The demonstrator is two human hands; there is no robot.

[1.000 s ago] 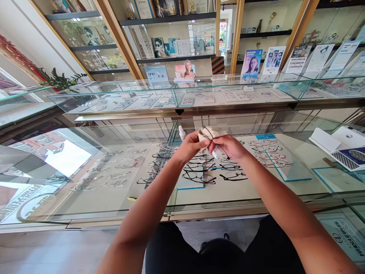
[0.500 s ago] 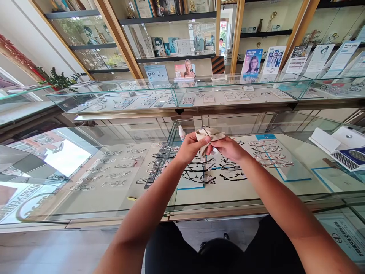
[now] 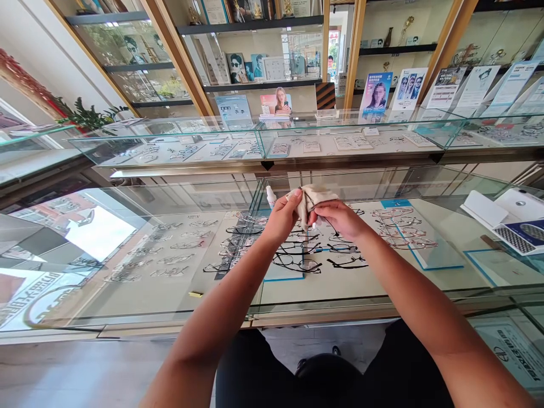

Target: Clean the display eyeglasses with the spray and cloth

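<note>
Above the glass counter, both my hands work close together on a pair of dark-rimmed eyeglasses [image 3: 310,200] and a beige cloth [image 3: 322,194]. My left hand [image 3: 282,220] is closed, its thumb pressing the cloth at the left side of the glasses. My right hand [image 3: 342,220] pinches the glasses from the right, and a thin dark temple hangs below its fingers. The cloth bunches around the frame and hides most of the lenses. Just behind my left hand stands a small white spray bottle [image 3: 270,196].
Under the counter's glass lie rows of dark eyeglasses [image 3: 297,263], with reddish frames [image 3: 408,235] to the right and clear ones [image 3: 176,260] to the left. A white open case [image 3: 510,215] sits at the right. Behind runs another glass display case [image 3: 238,161].
My left thumb has moved up and left over the cloth. The cloth has spread rightward behind the glasses, and more of the dark frame shows.
</note>
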